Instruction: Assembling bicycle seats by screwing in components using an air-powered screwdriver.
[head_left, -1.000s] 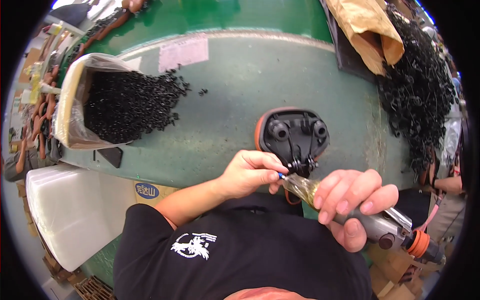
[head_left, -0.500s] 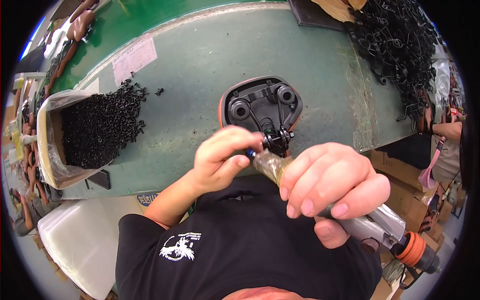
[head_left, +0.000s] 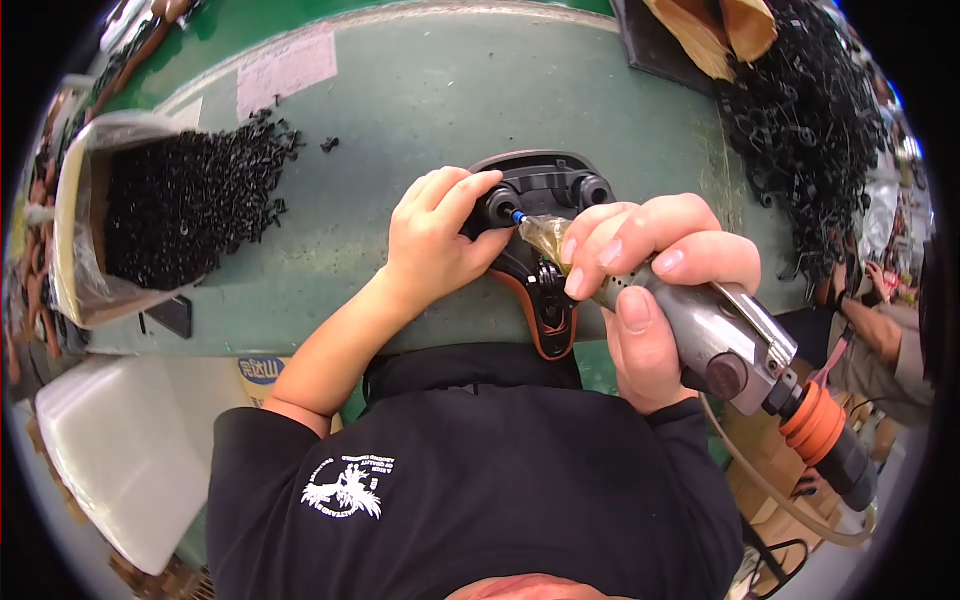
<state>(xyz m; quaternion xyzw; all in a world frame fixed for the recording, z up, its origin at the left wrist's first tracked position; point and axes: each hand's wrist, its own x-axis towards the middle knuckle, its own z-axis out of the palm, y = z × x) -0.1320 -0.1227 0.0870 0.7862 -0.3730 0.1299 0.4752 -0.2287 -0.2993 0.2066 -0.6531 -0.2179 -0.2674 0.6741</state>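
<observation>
A bicycle saddle [head_left: 520, 262] lies underside up on the green table in front of me, its orange-edged nose pointing at my body. Around its left edge my left hand [head_left: 437, 235] is closed, with fingers and thumb either side of the left round black mount [head_left: 503, 205]. My right hand [head_left: 670, 270] grips a silver power screwdriver [head_left: 705, 325] with an orange ring at its back end. The tool slants down to the left. Its blue-collared bit [head_left: 517, 216] meets the left mount; whether a screw sits there is hidden.
On the left, a plastic-lined box [head_left: 72, 230] lies on its side, spilling black screws [head_left: 170, 210]. Black bent-wire parts [head_left: 800, 130] are heaped at the far right beside brown paper [head_left: 710, 35]. A hose [head_left: 760, 500] loops below the tool. Another person's arm [head_left: 872, 335] shows at right.
The screwdriver's tip has moved away from my body, from near the saddle's nose to its left mount. My left hand has left the bit and taken hold of the saddle, whose nose is now uncovered.
</observation>
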